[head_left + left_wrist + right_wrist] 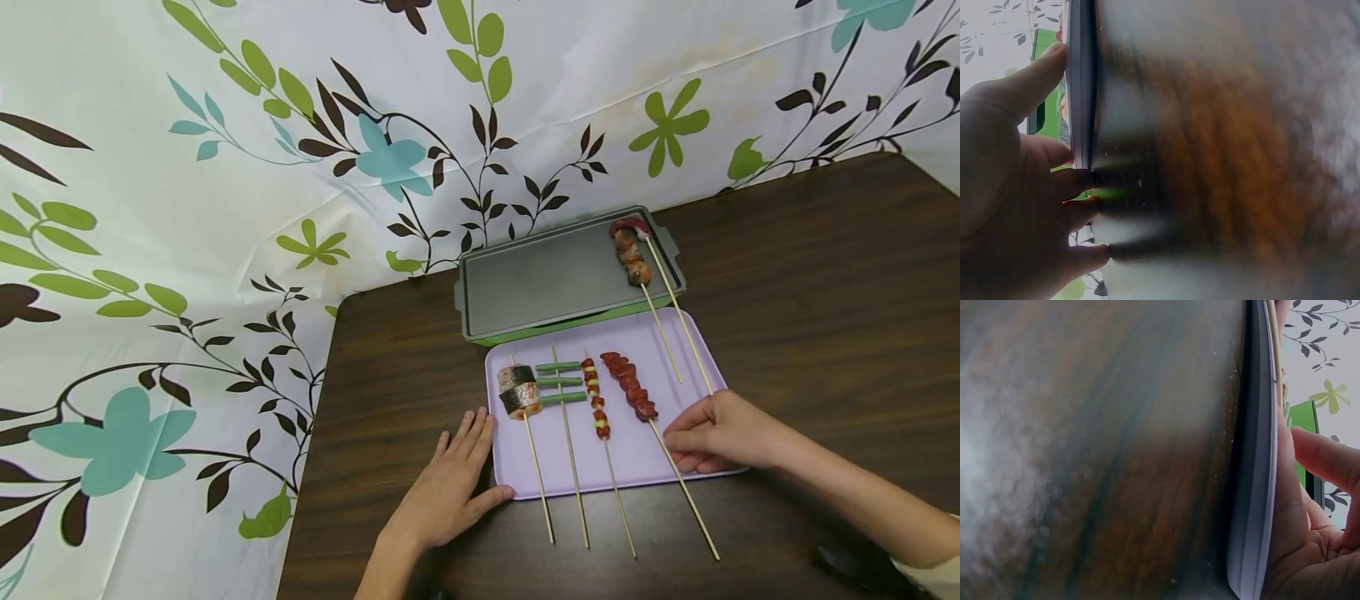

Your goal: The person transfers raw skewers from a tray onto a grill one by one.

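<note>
Left hand (450,492) flat on table (810,275), fingers straight, thumb against lilac tray (637,454) edge. Tray holds four skewers; right hand (720,433) rests on its right side, fingers curled at sausage skewer (660,437) stick. No writing legible

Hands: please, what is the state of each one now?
Left hand: open, flat on the table, thumb touching the purple tray.
Right hand: fingers curled on the tray; a grip cannot be told.
</note>
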### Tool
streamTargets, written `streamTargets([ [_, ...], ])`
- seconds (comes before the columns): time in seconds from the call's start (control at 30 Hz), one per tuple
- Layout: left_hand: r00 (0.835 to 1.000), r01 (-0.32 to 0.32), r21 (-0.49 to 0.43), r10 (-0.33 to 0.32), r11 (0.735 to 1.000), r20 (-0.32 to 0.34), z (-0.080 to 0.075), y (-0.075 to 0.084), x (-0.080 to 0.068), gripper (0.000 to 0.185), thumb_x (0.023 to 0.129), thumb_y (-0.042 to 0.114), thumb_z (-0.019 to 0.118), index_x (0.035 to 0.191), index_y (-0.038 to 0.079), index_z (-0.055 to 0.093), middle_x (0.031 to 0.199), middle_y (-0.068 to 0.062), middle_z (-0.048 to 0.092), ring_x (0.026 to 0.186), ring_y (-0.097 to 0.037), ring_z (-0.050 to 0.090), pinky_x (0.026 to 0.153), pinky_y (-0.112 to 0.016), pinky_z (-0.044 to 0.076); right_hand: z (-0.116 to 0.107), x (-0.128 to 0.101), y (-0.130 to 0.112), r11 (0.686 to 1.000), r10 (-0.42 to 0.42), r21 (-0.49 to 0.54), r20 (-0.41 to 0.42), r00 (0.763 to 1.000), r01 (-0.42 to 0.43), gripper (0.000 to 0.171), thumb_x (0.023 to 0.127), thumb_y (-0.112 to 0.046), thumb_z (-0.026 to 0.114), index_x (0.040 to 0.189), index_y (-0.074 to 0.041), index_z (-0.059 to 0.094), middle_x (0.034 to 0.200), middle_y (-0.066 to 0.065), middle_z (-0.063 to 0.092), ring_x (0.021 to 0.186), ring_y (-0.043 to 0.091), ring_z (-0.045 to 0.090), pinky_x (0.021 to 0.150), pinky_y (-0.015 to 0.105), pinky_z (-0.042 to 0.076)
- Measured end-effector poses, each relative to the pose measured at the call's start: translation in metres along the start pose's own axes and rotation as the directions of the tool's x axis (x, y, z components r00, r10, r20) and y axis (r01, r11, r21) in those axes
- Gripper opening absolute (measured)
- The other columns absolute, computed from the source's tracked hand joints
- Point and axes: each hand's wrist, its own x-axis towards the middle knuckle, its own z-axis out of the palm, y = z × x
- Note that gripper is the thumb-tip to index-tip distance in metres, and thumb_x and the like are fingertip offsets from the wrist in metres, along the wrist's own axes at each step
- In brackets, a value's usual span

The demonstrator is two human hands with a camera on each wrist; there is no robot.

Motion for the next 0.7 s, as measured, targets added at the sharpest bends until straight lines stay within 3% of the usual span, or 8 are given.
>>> streamTargets([
  [0.37,1.0,-0.006,0.001,0.006,1.0,-0.003,0.0004,-0.0009,-0.0001,0.089,0.095,0.066,0.042,0.159,0.014,0.007,0.164,-0.006,0.003,0.15,-0.023,0.001,0.115,-0.056,0.016,0.0066,0.0039,-0.0003,0.998,-0.034,-0.061,-0.027,0.999,0.033,0.022,0.086,-0.009,0.073,0.096,0.01,0.072,0.07,0.009,0.07,0.061,0.011,0.066,0.052,0.029,0.056],
  [0.7,1.0,-0.008,0.001,0.008,1.0,-0.004,0.001,-0.0016,0.0004,0.089,0.095,0.066,0.042,0.159,0.014,0.007,0.164,-0.006,0.003,0.15,-0.023,0.001,0.115,-0.056,0.015,0.008,0.0065,0.0007,0.989,-0.099,-0.104,0.024,0.995,0.101,0.021,0.079,-0.007,0.078,0.092,0.008,0.07,0.074,0.008,0.072,0.064,0.012,0.067,0.053,0.029,0.054],
])
